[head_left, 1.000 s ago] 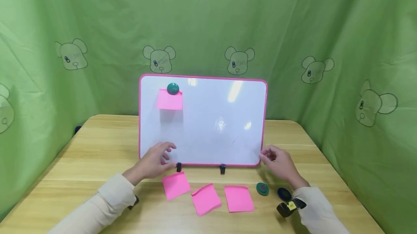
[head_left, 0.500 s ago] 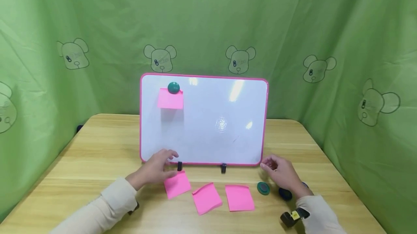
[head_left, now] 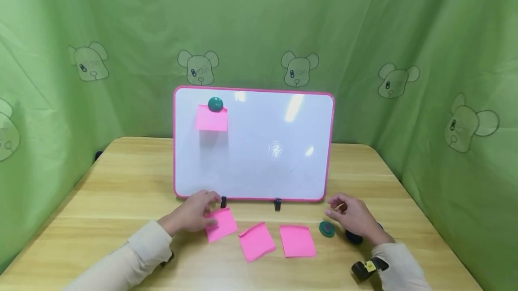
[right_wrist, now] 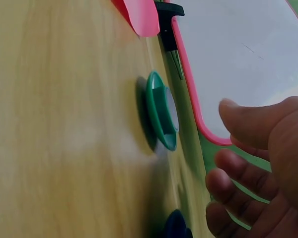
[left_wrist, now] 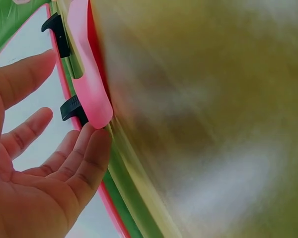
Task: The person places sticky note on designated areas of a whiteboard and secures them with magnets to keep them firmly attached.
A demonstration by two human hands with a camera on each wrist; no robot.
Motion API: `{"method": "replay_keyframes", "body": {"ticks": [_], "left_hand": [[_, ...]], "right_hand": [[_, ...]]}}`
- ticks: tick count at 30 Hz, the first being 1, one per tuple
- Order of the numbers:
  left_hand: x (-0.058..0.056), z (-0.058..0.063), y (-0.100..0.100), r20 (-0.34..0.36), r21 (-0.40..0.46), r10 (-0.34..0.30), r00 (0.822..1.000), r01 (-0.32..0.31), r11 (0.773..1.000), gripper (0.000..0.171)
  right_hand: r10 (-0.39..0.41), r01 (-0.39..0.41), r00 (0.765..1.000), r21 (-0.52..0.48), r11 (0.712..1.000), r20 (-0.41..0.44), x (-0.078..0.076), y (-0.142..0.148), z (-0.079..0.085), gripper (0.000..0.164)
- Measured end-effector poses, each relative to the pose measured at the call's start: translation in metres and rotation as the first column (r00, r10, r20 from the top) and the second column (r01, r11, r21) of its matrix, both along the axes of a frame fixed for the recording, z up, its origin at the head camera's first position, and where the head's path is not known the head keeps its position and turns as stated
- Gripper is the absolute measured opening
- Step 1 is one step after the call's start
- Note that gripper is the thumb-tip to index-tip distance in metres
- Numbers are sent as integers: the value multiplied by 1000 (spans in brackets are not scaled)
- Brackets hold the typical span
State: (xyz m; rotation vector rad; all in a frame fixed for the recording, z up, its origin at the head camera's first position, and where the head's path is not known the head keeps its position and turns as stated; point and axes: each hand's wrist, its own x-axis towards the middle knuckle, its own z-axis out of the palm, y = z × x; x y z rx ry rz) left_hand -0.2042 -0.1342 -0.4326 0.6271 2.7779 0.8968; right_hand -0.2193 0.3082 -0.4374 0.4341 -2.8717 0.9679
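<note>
My left hand (head_left: 194, 212) is at the leftmost pink sticky note (head_left: 224, 226) on the table, thumb over its left side. In the left wrist view the fingers are spread apart, fingertips right at the end of a curled pink note (left_wrist: 92, 91). Beyond the green magnet (head_left: 327, 229), which lies with its backing up, hovers my right hand (head_left: 354, 217), fingers loosely bent and holding nothing. A dark blue magnet (head_left: 354, 238) is partly hidden beneath that wrist. The whiteboard (head_left: 255, 165) bears one pink note (head_left: 211, 122) under a green magnet (head_left: 216, 104).
Two more pink notes, the middle one (head_left: 257, 243) and the right one (head_left: 297, 242), lie along the table (head_left: 133, 183). Black clip feet (head_left: 277, 204) support the pink-framed board. A green curtain (head_left: 251, 21) surrounds the table.
My left hand has come down from the board's lower edge onto the leftmost note. My right hand has drawn slightly away from the board's corner, lower and to the right.
</note>
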Motion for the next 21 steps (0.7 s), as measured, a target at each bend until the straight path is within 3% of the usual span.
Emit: {"method": "replay_keyframes", "body": {"ticks": [6,14,21], "left_hand": [[-1,-1,2,34,-20,2,999,-1,1000,47],[-3,-2,1,27,-28,-3,1000,4,1000,47],[2,-3,1,30,-41,-3,1000,4,999,61]], "right_hand": [[22,-23,999,17,1000,48,2,5,-1,25],[42,-45,992,25,999,120,-3,4,-5,30],[37,-43,988,40,998,152,-2,1,-8,33]]}}
